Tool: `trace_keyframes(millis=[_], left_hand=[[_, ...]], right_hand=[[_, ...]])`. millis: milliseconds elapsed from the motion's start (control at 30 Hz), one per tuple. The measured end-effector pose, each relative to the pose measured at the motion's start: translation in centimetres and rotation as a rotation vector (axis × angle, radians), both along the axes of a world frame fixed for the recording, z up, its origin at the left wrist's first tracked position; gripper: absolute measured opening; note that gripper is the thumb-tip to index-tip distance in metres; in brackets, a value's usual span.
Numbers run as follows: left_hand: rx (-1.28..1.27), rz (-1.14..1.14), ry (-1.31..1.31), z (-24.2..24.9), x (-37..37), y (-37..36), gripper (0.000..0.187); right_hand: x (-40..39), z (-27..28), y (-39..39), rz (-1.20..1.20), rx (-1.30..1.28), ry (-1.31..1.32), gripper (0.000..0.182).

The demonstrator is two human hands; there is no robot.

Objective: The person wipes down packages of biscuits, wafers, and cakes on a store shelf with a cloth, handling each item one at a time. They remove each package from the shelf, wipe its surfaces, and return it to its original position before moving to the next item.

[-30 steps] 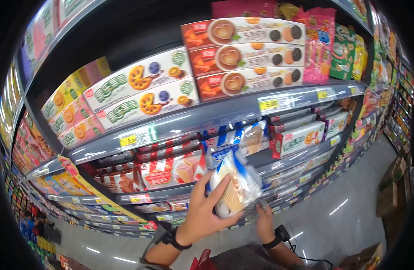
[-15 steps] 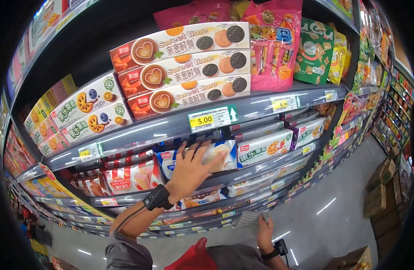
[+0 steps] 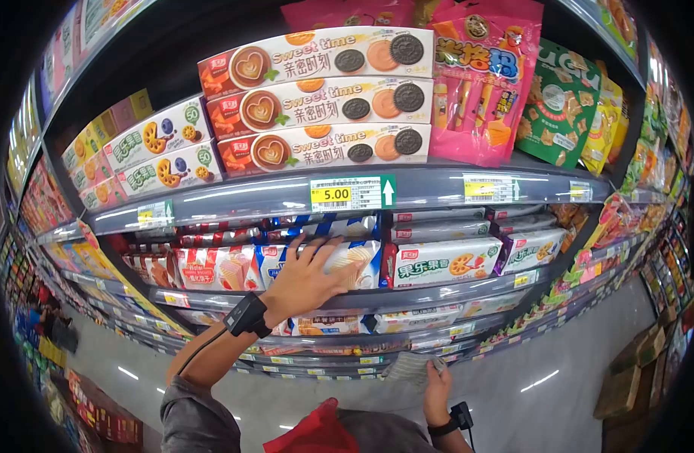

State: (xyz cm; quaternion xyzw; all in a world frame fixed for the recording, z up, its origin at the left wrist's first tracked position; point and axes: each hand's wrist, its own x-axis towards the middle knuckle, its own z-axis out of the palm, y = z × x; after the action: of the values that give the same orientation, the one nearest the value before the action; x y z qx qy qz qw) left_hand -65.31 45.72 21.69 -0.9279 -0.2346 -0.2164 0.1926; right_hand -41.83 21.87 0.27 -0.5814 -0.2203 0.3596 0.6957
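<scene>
My left hand (image 3: 305,278) rests flat, fingers spread, on a blue-and-white wafer packet (image 3: 356,261) standing on the middle shelf (image 3: 437,289). A black band is on that wrist. Low in the view, my right hand (image 3: 436,383) grips a folded sheet of paper (image 3: 409,368), well below the shelf with the wafers. To the left of the blue packet stand red wafer packets (image 3: 211,268); to its right a white biscuit box (image 3: 442,261).
Stacked "Sweet time" biscuit boxes (image 3: 317,106) and pink and green snack bags (image 3: 479,83) fill the upper shelf, above a yellow 5.00 price tag (image 3: 347,194). Lower shelves (image 3: 377,351) jut out below. The aisle floor (image 3: 558,385) runs right, with cardboard boxes (image 3: 634,377). A red bag (image 3: 313,430) hangs in front of me.
A second ago my left hand held the blue wafer packet in the air; it has since set it on the middle shelf and now presses against it. The right hand stayed low with the paper.
</scene>
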Motion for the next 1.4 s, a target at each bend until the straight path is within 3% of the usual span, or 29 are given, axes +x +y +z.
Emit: trace_keyframes(millis=[133,200,267,400,533,733,867,1067,1233,1333,1400], left_hand=[[-0.024,0.055,0.046,0.2,0.2,-0.6,0.064],[-0.007,0.035,-0.023,0.2,-0.3,-0.6,0.065],[0.006,0.029,-0.122,0.9,-1.4,-1.1,0.062],[0.058,0.194,-0.264,1.4,-5.4,-0.9,0.056],[0.088,0.286,-0.170,1.2,-7.4,-0.4,0.071],[0.011,0.292,-0.122,0.0,-6.1,0.1,0.075],[-0.012,0.282,-0.183,-0.4,-5.4,0.2,0.072],[-0.008,0.240,-0.174,0.3,-5.7,-0.2,0.073],[0.003,0.312,-0.372,0.9,-10.7,2.0,0.051],[0.025,0.467,-0.319,1.7,-15.0,2.1,0.050],[-0.106,0.484,-0.189,1.7,-17.6,2.3,0.062]], right_hand=[[0.3,-0.6,0.2,0.031,0.013,0.050,0.023],[-0.4,0.7,0.0,0.011,0.007,0.171,0.026],[0.0,-0.7,0.3,0.044,0.005,0.132,0.024],[0.9,-3.1,-0.4,0.027,0.016,0.098,0.024],[0.7,-1.4,-0.8,0.047,-0.029,0.085,0.024],[0.9,-3.0,0.1,0.083,0.029,0.054,0.029],[0.5,-3.6,-0.1,0.175,-0.063,-0.172,0.036],[0.3,-4.4,-1.2,0.418,-0.223,-0.860,0.048],[0.1,-4.6,-1.6,0.471,-0.242,-0.974,0.048],[0.0,-4.5,-1.7,0.472,-0.246,-0.979,0.044],[0.0,-4.6,-1.8,0.473,-0.247,-0.972,0.042]])
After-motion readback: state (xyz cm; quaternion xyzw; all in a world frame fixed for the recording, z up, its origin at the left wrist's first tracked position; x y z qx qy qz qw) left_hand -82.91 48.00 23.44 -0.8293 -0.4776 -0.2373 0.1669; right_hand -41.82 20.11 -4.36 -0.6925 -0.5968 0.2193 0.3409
